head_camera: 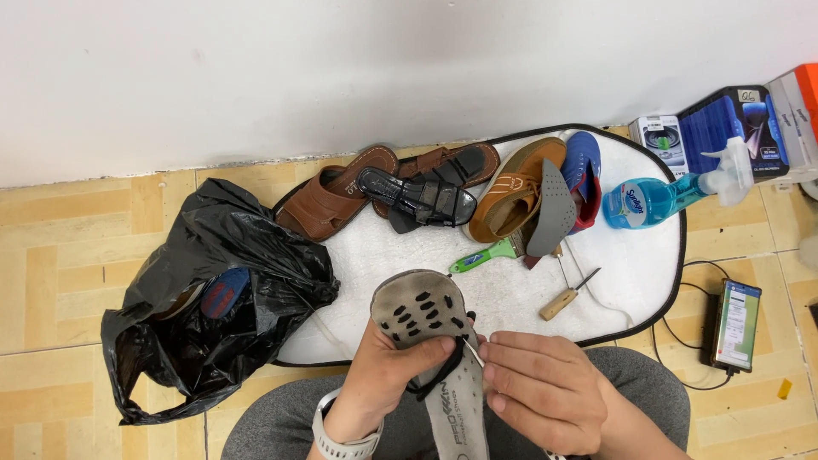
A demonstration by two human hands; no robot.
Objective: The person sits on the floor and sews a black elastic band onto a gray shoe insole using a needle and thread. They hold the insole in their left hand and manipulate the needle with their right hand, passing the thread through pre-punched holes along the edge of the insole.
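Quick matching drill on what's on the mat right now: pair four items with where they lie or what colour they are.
Things:
1. spray bottle
2. brush
3. black bag
4. insole

Descriptions:
A. green handle, middle of the mat
B. held in both hands, dotted with dark holes
C. blue liquid, lying on its side at the mat's right end
D. on the floor left of the mat, a shoe inside

Pairs: 1-C, 2-A, 3-D, 4-B
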